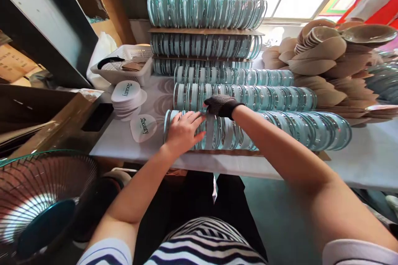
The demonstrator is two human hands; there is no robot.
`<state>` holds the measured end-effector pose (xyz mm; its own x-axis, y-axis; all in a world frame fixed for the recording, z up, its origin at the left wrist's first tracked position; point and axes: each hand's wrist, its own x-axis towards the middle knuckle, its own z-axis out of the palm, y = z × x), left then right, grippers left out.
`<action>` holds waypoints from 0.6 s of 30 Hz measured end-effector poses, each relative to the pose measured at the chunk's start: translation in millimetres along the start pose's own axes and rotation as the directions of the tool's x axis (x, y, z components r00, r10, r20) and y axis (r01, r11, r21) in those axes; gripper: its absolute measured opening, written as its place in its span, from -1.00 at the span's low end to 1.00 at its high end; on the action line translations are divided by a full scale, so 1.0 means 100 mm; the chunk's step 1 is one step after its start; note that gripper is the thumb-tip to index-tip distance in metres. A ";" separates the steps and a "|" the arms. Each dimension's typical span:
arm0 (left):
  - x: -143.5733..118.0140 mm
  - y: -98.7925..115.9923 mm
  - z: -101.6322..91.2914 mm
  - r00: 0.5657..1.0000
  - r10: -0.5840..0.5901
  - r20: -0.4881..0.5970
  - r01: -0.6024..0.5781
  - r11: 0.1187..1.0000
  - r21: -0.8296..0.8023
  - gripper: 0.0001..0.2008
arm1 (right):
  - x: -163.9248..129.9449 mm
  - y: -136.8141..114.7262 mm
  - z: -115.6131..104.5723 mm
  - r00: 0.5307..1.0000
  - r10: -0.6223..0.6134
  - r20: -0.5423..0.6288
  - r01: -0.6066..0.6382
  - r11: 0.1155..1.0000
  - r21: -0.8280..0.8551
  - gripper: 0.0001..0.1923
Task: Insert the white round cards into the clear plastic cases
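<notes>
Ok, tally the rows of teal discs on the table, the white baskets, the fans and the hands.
Rows of teal discs: 6
White basket: 1
Fan: 1
Hands: 2, bare left hand, gloved right hand
Total: 10

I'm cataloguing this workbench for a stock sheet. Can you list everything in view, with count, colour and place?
front row of discs: one long row, count unclear, clear teal, on edge at the table's near side
further disc rows: two, teal, behind it
stacked disc layers: three, teal, on cardboard sheets at the back
printed oval pieces: a pile plus one loose, white, left on the table
basket: one, white, back left
tan oval pieces: a heap, tan, right
table: one, white
fan: one, wire guard, lower left
left hand: bare, resting on the front row
right hand: black glove, on the front row's top
</notes>
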<state>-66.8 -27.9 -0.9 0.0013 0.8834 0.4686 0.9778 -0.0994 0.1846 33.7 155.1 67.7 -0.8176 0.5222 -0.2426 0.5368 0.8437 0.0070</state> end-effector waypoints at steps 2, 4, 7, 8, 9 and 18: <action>0.01 0.00 0.06 1.000 -0.011 0.001 0.011 1.000 0.005 -0.55 | 0.25 0.01 -0.03 0.986 -0.128 0.112 0.123 0.991 0.044 -0.54; 0.00 -0.01 0.07 1.000 -0.015 0.000 0.015 1.000 0.005 -0.55 | 0.36 -0.04 -0.03 0.967 -0.210 0.146 0.203 0.977 0.063 -0.53; 0.00 -0.02 0.05 1.000 -0.019 0.013 0.019 1.000 -0.007 -0.55 | 0.30 -0.10 -0.05 0.977 -0.193 0.089 0.197 0.980 -0.034 -0.64; 0.00 -0.02 0.04 1.000 -0.022 0.020 0.022 1.000 -0.010 -0.55 | 0.24 -0.11 -0.06 0.983 -0.176 0.048 0.179 0.982 -0.061 -0.69; 0.00 -0.02 0.03 0.999 -0.026 0.028 0.027 1.000 -0.011 -0.55 | 0.15 -0.12 -0.06 0.986 -0.166 0.003 0.166 0.984 -0.065 -0.73; 0.02 -0.01 0.06 0.999 -0.041 0.025 0.041 0.999 -0.008 -0.55 | -1.03 -0.53 1.03 0.950 -0.189 -0.247 0.193 0.981 -0.008 -0.66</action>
<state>-66.7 -23.7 -5.5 -0.0335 0.8981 0.4385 0.9754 -0.0664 0.2104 110.1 43.7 -7.3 -0.9299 0.3677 0.0079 0.3673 0.9295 -0.0321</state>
